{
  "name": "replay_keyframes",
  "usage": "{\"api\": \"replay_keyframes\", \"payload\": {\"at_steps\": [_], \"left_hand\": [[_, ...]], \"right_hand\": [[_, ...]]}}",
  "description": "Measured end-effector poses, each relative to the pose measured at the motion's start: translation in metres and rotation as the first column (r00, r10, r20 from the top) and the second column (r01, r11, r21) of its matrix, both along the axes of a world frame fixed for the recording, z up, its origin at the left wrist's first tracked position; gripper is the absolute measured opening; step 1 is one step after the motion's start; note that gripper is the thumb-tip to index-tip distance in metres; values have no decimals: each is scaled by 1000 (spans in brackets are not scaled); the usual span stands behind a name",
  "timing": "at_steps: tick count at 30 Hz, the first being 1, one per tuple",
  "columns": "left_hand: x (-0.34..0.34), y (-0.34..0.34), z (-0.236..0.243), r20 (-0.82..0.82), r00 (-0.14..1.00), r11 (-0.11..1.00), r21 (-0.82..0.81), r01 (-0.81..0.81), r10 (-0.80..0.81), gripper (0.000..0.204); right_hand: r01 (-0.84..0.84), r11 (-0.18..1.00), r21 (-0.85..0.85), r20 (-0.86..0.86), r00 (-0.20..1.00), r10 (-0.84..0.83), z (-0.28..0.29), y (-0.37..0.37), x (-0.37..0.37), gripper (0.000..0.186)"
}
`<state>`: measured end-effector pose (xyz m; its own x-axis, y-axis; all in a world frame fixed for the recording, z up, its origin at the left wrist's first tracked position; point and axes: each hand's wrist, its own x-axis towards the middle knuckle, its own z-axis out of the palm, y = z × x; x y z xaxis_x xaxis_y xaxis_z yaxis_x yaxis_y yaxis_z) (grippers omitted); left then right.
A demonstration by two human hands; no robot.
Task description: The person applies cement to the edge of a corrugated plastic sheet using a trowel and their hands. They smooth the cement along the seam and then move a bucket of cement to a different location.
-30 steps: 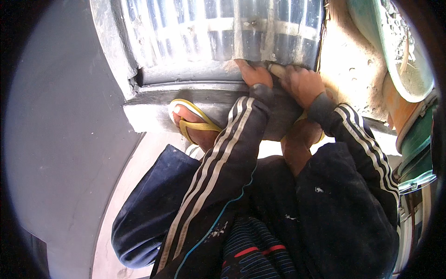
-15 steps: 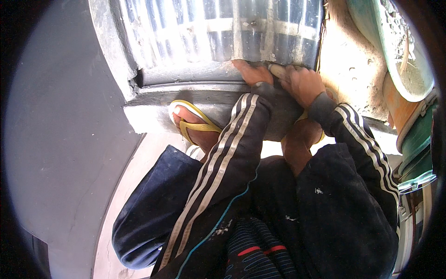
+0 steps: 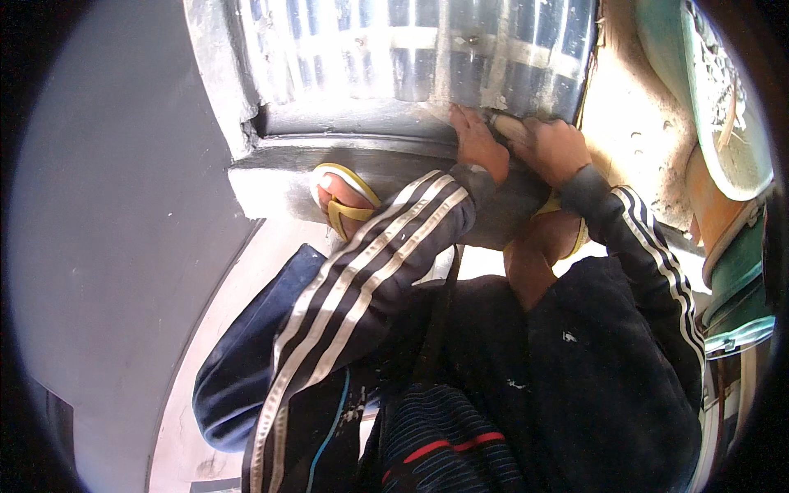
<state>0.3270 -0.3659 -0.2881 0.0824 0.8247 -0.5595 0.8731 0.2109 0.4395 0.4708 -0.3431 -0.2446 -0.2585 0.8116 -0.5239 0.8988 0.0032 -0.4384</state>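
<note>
Your left hand [image 3: 477,144] lies flat, fingers together, against the base of the ribbed metal drum [image 3: 419,49]. Just beside it, your right hand [image 3: 555,148] is fisted around a pale wooden handle [image 3: 511,127] touching the drum's lower rim.

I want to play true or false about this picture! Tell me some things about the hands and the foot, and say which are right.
1. Both hands press against the bottom of the dark ribbed surface. True.
2. The left hand wears a thick glove. False: it is bare.
3. The right hand grips something pale and stick-shaped. True.
4. The sandal has red straps. False: they are yellow.
5. The sleeves are plain, without stripes. False: white stripes run along them.
</note>
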Motion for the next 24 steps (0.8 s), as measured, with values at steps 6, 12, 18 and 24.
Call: {"api": "replay_keyframes", "payload": {"at_steps": [6,12,18,24], "left_hand": [[-48,32,19,199,975,941,-302,153,-95,52],[-106,20,-36,-275,917,949,42,311,-289,35],[-104,29,-37,-144,967,976,77,-203,212,44],[-155,17,-160,149,861,816,275,-508,486,40]], "right_hand": [[-5,997,-79,37,999,7,-14,-6,9,41],[-16,999,-46,8,1000,16,-12,-5,8,41],[-76,996,-38,70,994,78,-6,-2,6,41],[-65,998,-5,8,998,65,-11,-2,4,40]]}}
